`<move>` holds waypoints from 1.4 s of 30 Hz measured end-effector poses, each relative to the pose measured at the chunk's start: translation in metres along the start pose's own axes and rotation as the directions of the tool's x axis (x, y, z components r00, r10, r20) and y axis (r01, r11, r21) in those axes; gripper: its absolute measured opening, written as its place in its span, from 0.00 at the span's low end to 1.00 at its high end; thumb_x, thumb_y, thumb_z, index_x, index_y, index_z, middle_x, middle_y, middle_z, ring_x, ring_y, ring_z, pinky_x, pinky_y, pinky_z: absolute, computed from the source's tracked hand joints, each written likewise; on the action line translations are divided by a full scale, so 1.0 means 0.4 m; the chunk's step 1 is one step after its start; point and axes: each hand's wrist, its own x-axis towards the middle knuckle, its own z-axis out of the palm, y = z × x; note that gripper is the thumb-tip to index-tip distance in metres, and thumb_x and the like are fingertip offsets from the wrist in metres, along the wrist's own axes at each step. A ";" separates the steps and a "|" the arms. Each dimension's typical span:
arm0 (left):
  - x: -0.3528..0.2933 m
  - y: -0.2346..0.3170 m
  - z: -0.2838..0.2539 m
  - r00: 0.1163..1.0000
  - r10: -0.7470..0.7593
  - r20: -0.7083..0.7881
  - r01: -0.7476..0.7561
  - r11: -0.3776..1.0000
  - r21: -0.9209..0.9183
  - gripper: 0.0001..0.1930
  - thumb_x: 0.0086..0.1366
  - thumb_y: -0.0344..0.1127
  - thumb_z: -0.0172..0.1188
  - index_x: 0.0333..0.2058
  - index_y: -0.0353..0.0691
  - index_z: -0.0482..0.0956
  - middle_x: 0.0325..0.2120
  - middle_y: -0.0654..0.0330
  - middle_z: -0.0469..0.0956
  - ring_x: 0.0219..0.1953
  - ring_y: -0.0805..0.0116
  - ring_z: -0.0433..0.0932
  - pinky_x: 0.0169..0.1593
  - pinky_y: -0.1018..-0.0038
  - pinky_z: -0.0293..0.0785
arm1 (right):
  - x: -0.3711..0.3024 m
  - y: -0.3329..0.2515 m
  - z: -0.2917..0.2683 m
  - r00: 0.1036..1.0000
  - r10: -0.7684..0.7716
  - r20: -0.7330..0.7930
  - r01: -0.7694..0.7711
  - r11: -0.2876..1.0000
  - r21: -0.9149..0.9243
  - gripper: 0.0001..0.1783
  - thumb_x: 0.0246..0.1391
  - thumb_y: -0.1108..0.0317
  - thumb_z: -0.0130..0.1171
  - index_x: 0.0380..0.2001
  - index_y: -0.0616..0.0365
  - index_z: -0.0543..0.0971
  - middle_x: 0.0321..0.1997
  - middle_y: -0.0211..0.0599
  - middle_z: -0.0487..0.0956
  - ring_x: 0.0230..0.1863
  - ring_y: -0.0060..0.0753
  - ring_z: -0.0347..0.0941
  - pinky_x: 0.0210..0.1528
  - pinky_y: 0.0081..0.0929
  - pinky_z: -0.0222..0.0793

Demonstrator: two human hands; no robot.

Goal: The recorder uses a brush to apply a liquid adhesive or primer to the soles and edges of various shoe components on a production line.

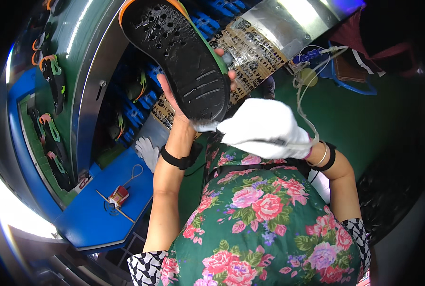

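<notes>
My bare left hand [171,95] grips a shoe sole [193,71] from beneath, fingertips showing at its right edge. The sole's upward face is black, with round holes and glossy wet-looking streaks in the upper part and slanted grooves near the lower end. Orange and green line its rim. In a white glove, my right hand [265,128] is closed on a small brush [205,126]. Its pale bristles are at the sole's lower end and appear to touch it; the glove hides the handle.
At left, several similar soles [53,81] lie along a green belt. A blue table [93,209] bears a small red container [119,196], a thin stick and a white glove [148,151]. Printed brown tape [250,52] covers part of the metal bench ahead. A pale tube [300,102] hangs at right.
</notes>
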 end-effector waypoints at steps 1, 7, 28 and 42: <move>-0.005 0.001 -0.002 0.998 -0.047 0.038 0.049 0.998 -0.046 0.64 0.53 0.81 0.57 0.71 0.30 0.49 0.67 0.43 0.61 0.61 0.38 0.71 0.61 0.48 0.75 | -0.001 0.000 -0.008 0.992 0.124 -0.005 -0.120 0.968 0.219 0.08 0.45 0.77 0.72 0.32 0.59 0.87 0.40 0.43 0.87 0.38 0.37 0.84 0.38 0.32 0.79; -0.007 0.034 -0.015 0.992 -0.085 -0.098 0.100 0.983 0.154 0.58 0.56 0.77 0.57 0.72 0.38 0.53 0.66 0.42 0.61 0.56 0.35 0.73 0.56 0.46 0.75 | 0.010 0.014 -0.023 1.000 0.007 -0.024 -0.010 0.992 -0.125 0.13 0.49 0.72 0.71 0.40 0.55 0.87 0.43 0.37 0.87 0.38 0.37 0.82 0.40 0.32 0.79; 0.003 0.109 0.041 0.888 -0.309 -0.341 0.346 0.937 0.052 0.20 0.69 0.39 0.57 0.51 0.27 0.79 0.44 0.44 0.84 0.40 0.57 0.87 0.46 0.65 0.87 | 0.015 -0.025 -0.046 0.963 -0.075 0.261 0.096 0.993 -0.069 0.18 0.49 0.73 0.67 0.46 0.50 0.86 0.47 0.36 0.85 0.40 0.37 0.82 0.39 0.30 0.79; 0.016 0.117 0.005 0.942 -0.178 -0.283 0.210 0.974 0.088 0.24 0.69 0.44 0.57 0.55 0.30 0.77 0.48 0.44 0.83 0.45 0.55 0.86 0.53 0.61 0.83 | 0.034 -0.006 0.003 0.999 0.035 0.034 -0.033 0.998 -0.048 0.13 0.42 0.76 0.75 0.35 0.56 0.88 0.39 0.41 0.87 0.35 0.38 0.83 0.38 0.31 0.78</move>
